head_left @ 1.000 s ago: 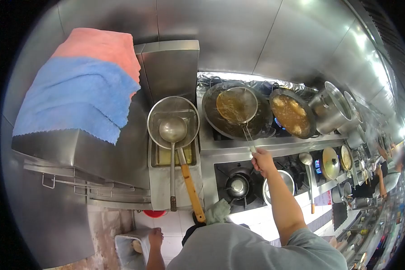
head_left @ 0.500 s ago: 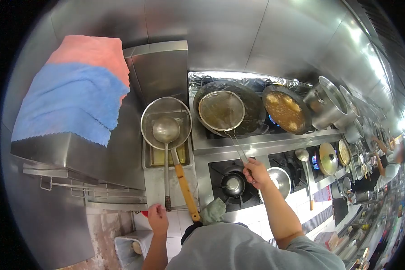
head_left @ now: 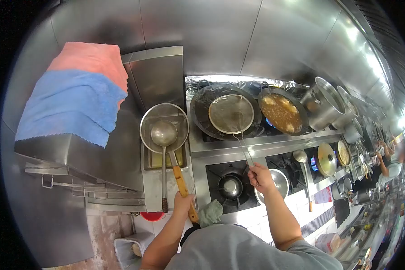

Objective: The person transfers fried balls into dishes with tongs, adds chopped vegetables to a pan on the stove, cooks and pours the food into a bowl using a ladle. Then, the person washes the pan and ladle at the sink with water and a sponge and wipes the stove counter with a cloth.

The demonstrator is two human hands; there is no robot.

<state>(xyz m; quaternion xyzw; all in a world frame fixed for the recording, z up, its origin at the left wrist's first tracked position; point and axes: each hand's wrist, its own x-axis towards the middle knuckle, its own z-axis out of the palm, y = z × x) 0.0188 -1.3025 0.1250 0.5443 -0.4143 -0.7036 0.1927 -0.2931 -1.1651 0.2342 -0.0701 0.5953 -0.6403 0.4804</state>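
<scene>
My right hand [head_left: 260,177] is closed round the wire handle of a fine-mesh skimmer [head_left: 231,114], whose round mesh is over a large dark wok [head_left: 203,105]. My left hand [head_left: 183,204] grips the wooden handle of a large strainer [head_left: 179,181] near its lower end. The strainer's round bowl lies over a rectangular metal tray [head_left: 145,162] with yellowish liquid in it. A ladle [head_left: 164,133] rests in that bowl, its long handle pointing toward me, left of my left hand. A greenish cloth [head_left: 211,213] lies just right of my left hand.
Behind stands a wok of brown sauce with pale pieces [head_left: 281,111], over a blue flame. Tall metal pots [head_left: 323,103] are farther right. A metal bowl [head_left: 279,183] sits beside a front burner [head_left: 230,186]. Blue and pink towels [head_left: 74,96] cover a left-hand unit. People work far right.
My left hand has moved right and up from beside the counter edge and taken hold of the strainer's wooden handle. The skimmer in my right hand has shifted slightly right and down.
</scene>
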